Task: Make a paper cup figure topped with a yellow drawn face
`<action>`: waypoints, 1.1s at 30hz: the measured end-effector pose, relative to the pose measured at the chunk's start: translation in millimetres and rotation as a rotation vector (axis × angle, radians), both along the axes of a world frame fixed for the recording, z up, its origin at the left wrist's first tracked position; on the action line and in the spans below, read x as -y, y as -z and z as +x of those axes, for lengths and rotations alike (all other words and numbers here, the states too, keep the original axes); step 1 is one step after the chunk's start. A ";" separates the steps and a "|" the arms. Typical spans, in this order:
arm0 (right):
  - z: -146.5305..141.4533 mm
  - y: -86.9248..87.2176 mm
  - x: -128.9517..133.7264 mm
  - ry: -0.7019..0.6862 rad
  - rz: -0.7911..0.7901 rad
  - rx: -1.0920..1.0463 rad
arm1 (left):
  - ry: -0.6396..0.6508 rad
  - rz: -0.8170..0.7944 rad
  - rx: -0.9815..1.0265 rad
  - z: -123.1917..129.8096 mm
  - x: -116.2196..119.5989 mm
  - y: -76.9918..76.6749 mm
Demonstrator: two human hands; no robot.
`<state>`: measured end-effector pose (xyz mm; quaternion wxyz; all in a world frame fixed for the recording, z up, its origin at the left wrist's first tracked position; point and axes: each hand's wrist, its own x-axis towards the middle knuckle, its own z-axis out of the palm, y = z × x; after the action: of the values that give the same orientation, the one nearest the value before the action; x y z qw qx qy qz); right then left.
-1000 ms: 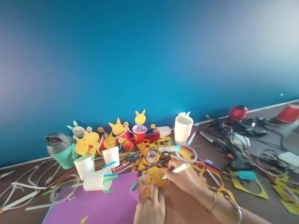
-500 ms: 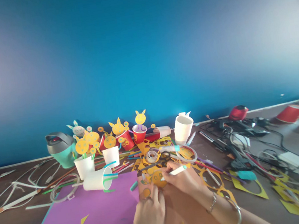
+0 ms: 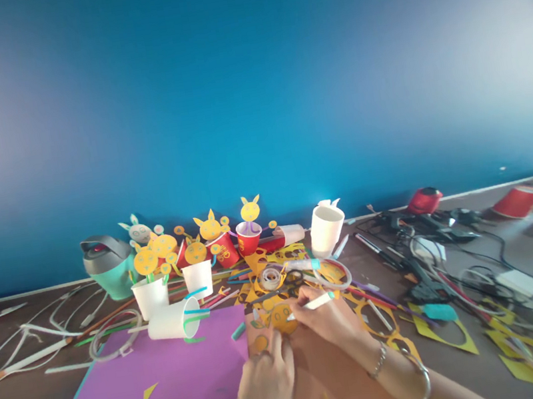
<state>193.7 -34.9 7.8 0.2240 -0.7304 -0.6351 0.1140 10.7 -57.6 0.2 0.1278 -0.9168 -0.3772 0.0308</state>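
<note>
My right hand [image 3: 329, 321] pinched a marker [image 3: 319, 302], tip at the yellow disc [image 3: 279, 319]; my left hand [image 3: 268, 378] (fingers outstretched, unclenched) lay at its near edge.

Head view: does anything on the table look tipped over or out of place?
Yes: a tipped white cup lies sideways at the far edge of the purple sheet, unlike the upright cup behind it.

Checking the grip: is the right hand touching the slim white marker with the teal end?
Touching. The head view shows the right hand with fingers closed on the slim white marker near its tip.
</note>
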 end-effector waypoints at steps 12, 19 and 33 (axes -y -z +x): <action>0.2 -0.5 1.1 -0.063 0.013 -0.010 | -0.002 0.014 -0.012 0.0 0.1 -1.8; -0.8 -1.9 2.1 -0.072 0.002 -0.019 | 0.014 0.002 -0.012 0.5 -0.5 -2.6; 1.6 11.0 -1.2 -0.102 0.022 -0.076 | 0.006 0.005 -0.023 0.4 -0.6 0.9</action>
<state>195.3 -33.8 -3.2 0.2498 -0.6897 -0.6638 0.1457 11.1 -57.0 -0.7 0.1345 -0.9171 -0.3730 0.0401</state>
